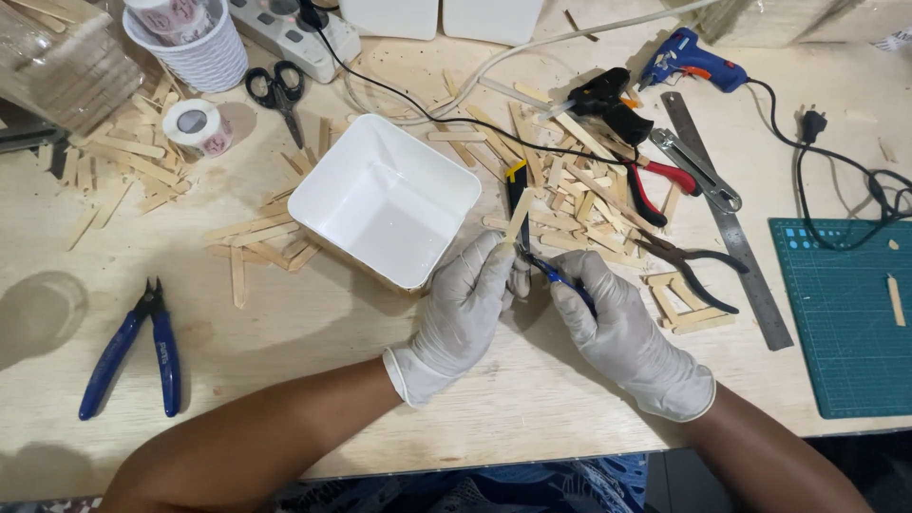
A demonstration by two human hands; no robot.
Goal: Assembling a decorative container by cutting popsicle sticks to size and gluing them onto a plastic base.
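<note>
A: L hand (463, 309)?
B: Gloved, fingers pinching a wood stick (519, 217) near its lower end, stick pointing up and away, just right of the tub (385, 198).

A: R hand (617, 328)?
B: Gloved too, fingers curling tight round blue-handled cutters (551, 273). Tip is meeting the stick's lower end, close to the L fingertips. Can't tell if the blades are biting.

A: Tub?
B: White, square, lying tilted on the bench (313, 361), touching the L hand's knuckles.

A: Behind the stick?
B: Knife (515, 190), black w/ yellow tip, lying flat among loose sticks (570, 204).

A: Other tools, R side?
B: Red pliers (655, 185), black pliers (693, 266), steel ruler (727, 223), black glue gun (608, 100), blue glue gun (689, 59), green mat (845, 313) at the edge. A small stick frame (684, 304) is sitting just R of the R hand.

A: L side?
B: Spare blue cutters (133, 351) lying well apart from both hands; scissors (277, 90), tape roll (195, 125), white ribbed cup (195, 47), power strip (285, 28) at the far end.
</note>
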